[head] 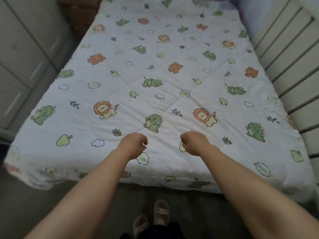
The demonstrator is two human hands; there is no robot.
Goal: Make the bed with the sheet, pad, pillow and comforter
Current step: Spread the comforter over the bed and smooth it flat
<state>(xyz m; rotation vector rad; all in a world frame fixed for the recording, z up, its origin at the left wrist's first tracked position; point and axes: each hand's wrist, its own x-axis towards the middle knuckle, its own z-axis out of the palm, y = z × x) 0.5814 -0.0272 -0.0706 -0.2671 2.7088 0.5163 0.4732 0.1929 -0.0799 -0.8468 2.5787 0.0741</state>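
Note:
A white quilted comforter [155, 87], printed with lions, dinosaurs and elephants, lies flat over the whole bed and hangs over the foot edge. My left hand [133, 144] and my right hand [194, 142] hover side by side just above its near end. The fingers of both hang loosely curled, and no fabric is lifted between them. Sheet and pad are hidden under the comforter. A strip of bluish fabric [245, 16] shows at the far right corner of the head end; I cannot tell whether it is the pillow.
Grey drawer units [22, 54] stand close along the bed's left side. A white slatted rail [293, 66] runs along the right side. Grey floor [69, 204] lies in front of the bed, with my slippered feet [151, 216] on it.

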